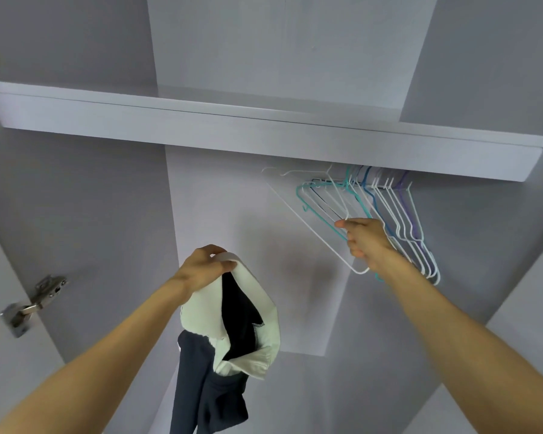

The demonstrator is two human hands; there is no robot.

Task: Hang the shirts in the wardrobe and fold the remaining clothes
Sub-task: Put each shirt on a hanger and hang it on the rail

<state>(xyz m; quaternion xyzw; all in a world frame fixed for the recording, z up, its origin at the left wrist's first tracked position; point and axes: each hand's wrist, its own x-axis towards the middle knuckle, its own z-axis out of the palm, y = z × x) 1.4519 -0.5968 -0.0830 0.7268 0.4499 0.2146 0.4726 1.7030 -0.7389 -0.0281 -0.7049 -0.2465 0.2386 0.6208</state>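
**Still one hanger short: a tangle waited at the rail**

Nearest the camera, the left hand (206,266) was curled tight round the white collar of a shirt (229,324), which hung below it in white and dark navy folds, clear of any surface and not yet on the rail. That pinch at the collar looked the first weak point: the whole weight of the cloth hung from a few fingers, and a slackening could have let the garment slide to the wardrobe floor.

Farther in, the right hand (365,241) reached up and gripped the lower bar of a white hanger (314,228) among the bunch of hangers (398,214), white, teal, blue and purple, crowded at the right end under the shelf (201,120). The rail itself was hidden behind the shelf's front edge. Because the wires lay pressed against one another, I judged that pulling one might drag its neighbours along or snag a hook on the teal hanger (317,211) beside it, spilling several.

At the far left, a door hinge (29,305) sat well apart from both hands and posed no obvious trouble.
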